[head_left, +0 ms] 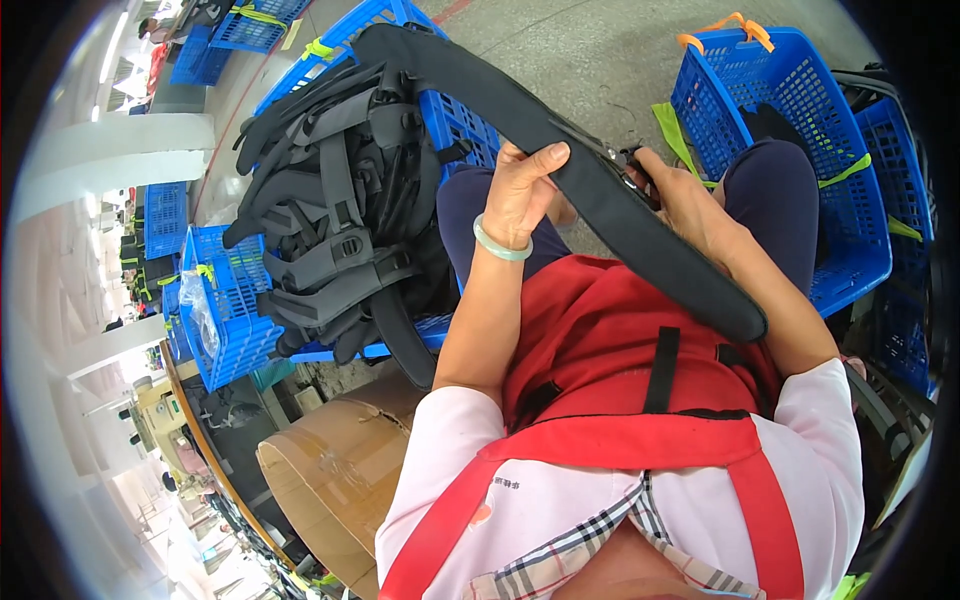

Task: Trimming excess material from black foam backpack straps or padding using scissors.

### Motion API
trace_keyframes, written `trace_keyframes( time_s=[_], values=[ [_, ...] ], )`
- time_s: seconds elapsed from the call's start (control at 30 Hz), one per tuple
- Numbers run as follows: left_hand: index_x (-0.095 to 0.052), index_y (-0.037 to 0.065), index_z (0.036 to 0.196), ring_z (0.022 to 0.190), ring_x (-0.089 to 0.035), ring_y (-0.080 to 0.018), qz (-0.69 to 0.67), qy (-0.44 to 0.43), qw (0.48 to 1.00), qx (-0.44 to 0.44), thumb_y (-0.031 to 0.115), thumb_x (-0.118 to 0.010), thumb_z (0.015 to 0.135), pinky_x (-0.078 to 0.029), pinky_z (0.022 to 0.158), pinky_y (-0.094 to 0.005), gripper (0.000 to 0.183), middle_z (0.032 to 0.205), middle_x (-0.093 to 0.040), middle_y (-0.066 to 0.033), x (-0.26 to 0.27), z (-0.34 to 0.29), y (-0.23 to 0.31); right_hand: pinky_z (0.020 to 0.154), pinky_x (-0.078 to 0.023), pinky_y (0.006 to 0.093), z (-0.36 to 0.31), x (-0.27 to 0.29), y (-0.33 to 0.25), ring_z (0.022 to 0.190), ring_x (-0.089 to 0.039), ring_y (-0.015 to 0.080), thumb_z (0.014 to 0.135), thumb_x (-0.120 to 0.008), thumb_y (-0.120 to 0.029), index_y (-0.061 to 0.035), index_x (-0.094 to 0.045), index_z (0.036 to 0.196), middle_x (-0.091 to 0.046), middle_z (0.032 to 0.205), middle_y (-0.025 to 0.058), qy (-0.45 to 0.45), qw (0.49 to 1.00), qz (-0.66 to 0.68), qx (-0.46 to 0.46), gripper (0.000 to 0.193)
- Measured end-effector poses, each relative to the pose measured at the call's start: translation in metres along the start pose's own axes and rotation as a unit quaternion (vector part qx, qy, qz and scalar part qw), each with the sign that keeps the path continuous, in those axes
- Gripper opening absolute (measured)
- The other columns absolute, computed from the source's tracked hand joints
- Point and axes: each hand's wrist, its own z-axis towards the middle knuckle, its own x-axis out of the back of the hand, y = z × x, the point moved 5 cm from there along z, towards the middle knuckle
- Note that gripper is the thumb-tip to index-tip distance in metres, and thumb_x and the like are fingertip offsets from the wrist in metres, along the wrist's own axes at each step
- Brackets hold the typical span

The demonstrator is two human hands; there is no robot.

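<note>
A long black padded strap (600, 200) runs slantwise across my lap, from the blue crate at upper left down to my red apron. My left hand (522, 190) is closed on its near edge, thumb pressed on top and fingers underneath. On the strap's other side my right hand (685, 200) is closed around a small dark item (632, 165) with a shiny metal part, right beside the strap's edge. Its kind is not clear, as the fingers cover most of it. To the left lies a heap of similar dark straps (345, 200) with buckles.
A blue crate (460, 125) stands under the strap heap. At the right is another blue crate (850, 225) with orange and yellow-green ties and dark pieces inside. A cardboard box (330, 470) sits at lower left. More blue crates (225, 290) stand farther left.
</note>
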Motion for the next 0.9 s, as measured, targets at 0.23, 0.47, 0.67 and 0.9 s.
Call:
trace_keyframes(
  time_s=[0.23, 0.47, 0.67, 0.9],
  values=[
    [-0.068, 0.007, 0.095, 0.090, -0.065, -0.0169, -0.007, 0.000, 1.000, 0.007, -0.005, -0.068, 0.080, -0.052, 0.085, -0.0339, 0.019, 0.095, -0.068, -0.0035, 0.000, 0.000, -0.003, 0.066, -0.045, 0.0455, 0.003, -0.006, 0.011, 0.080, -0.057, 0.0487, 0.086, -0.064, -0.028, -0.0003, -0.050, 0.102, -0.057, 0.077, 0.0300, 0.030, 0.999, 0.041, 0.013, 0.035],
    [-0.067, 0.007, 0.101, 0.095, -0.064, -0.0189, -0.019, -0.001, 1.000, 0.018, -0.001, -0.069, 0.081, -0.051, 0.089, -0.0353, 0.021, 0.100, -0.068, -0.0041, 0.004, 0.001, -0.008, 0.064, -0.046, 0.0424, 0.009, -0.013, 0.024, 0.072, -0.059, 0.0435, 0.085, -0.066, -0.028, 0.0001, -0.052, 0.098, -0.057, 0.075, 0.0276, 0.061, 0.995, 0.071, 0.041, 0.034],
    [-0.067, 0.005, 0.097, 0.087, -0.065, -0.0165, -0.030, 0.080, 0.995, 0.053, 0.003, -0.069, 0.084, -0.052, 0.082, -0.0315, 0.014, 0.092, -0.069, -0.0034, 0.005, 0.003, -0.011, 0.051, -0.043, 0.0298, 0.009, 0.007, 0.034, 0.055, -0.058, 0.0164, 0.086, -0.067, -0.035, -0.0028, -0.054, 0.092, -0.061, 0.072, 0.0109, 0.093, 0.967, 0.238, -0.026, 0.035],
    [-0.061, 0.002, 0.110, 0.093, -0.063, -0.0153, 0.095, 0.039, 0.991, 0.091, 0.021, -0.062, 0.093, -0.051, 0.083, -0.0312, 0.025, 0.106, -0.065, -0.0070, 0.000, 0.013, -0.048, 0.066, -0.045, 0.0271, 0.000, -0.002, 0.018, 0.075, -0.053, 0.0089, 0.076, -0.079, -0.025, -0.0020, -0.058, 0.094, -0.059, 0.082, 0.0038, 0.053, 0.957, 0.285, -0.006, 0.037]
  ],
)
